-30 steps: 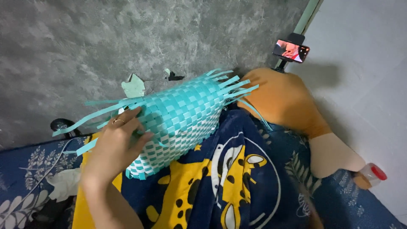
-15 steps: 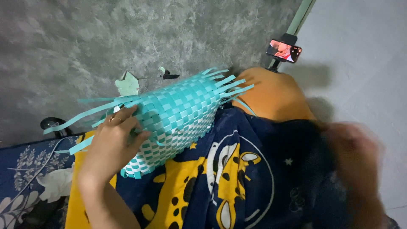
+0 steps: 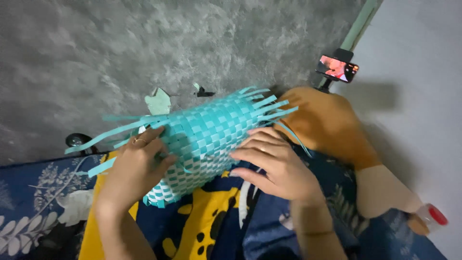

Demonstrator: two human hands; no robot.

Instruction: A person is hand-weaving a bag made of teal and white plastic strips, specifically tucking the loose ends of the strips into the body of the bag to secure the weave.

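woven piece: teal and white plaited-strip basket work [image 3: 207, 139], lying tilted across the person's lap, loose strip ends sticking out at both the upper right and the left end
woven piece vs hands: sits between the two hands, left hand at its lower left end, right hand at its lower right edge
left hand: [image 3: 137, 166] laid over the left part of the weave, fingers curled around the edge and pressing on it, ring on one finger; gripping the woven piece
right hand: [image 3: 274, 166] flat and fairly spread, fingertips touching the lower right side of the weave; resting on it, nothing pinched that I can tell
loose strips: long teal strip ends [image 3: 103, 137] fan out past the left hand
lap: blue and yellow printed cloth [image 3: 202, 226] under the weave
background: grey mottled floor [image 3: 144, 48]; phone on a stand [image 3: 337, 68] at upper right, well apart from the hands
bottle: white with red cap [image 3: 430, 216], far right edge
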